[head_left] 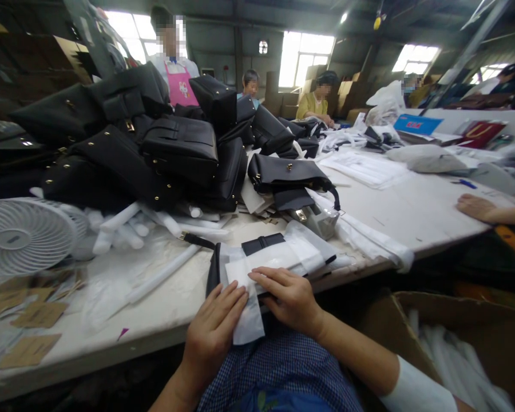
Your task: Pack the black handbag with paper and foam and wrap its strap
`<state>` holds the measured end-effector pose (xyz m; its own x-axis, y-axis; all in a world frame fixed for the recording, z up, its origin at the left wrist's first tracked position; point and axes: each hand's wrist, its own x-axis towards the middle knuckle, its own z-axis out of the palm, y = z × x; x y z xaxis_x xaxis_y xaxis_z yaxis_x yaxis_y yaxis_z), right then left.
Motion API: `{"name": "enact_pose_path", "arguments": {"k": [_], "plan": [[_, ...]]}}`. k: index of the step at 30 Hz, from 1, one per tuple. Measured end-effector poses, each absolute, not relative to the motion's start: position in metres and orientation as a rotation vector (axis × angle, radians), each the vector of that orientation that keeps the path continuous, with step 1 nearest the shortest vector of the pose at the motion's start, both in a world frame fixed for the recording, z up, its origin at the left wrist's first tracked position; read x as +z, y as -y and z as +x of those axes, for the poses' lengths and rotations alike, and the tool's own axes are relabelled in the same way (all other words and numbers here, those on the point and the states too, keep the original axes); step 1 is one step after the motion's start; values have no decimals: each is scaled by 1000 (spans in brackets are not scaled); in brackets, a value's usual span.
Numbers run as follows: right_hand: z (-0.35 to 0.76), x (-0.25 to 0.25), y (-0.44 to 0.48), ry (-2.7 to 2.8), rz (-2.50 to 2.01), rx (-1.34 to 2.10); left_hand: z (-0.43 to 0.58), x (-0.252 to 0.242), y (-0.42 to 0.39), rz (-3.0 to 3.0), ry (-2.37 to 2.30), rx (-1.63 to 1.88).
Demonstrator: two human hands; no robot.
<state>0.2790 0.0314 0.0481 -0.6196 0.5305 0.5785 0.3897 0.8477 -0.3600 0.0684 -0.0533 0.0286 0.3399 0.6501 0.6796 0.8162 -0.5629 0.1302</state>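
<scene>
Under the left hand (pixel 213 325) lies thin white wrapping (pixel 249 319).

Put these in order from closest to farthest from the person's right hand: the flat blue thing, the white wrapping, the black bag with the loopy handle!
1. White wrapping: right at the fingertips of the right hand.
2. Black bag: ahead of the hand, on the table.
3. Flat blue thing: much farther off, ahead and right.

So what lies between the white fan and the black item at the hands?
In the head view, white tubes and clear plastic lie on the table between the fan and black item.
</scene>
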Motion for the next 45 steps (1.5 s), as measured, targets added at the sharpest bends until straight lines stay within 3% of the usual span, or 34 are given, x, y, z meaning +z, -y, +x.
{"name": "enact_pose_path", "arguments": {"k": [7,20,27,34,45], "plan": [[280,52,-32,2324,-673,302,65,40,58,-2430,1119,-977],[281,52,-34,2335,-707,363,71,41,75,-2520,1156,-720],[281,52,-34,2304,-696,404,75,52,65,-2354,1469,-932],[281,55,-35,2284,-696,439,81,49,53,-2280,1544,-662],[283,56,-36,2290,-633,447,84,62,43,-2439,1405,-531]]}}
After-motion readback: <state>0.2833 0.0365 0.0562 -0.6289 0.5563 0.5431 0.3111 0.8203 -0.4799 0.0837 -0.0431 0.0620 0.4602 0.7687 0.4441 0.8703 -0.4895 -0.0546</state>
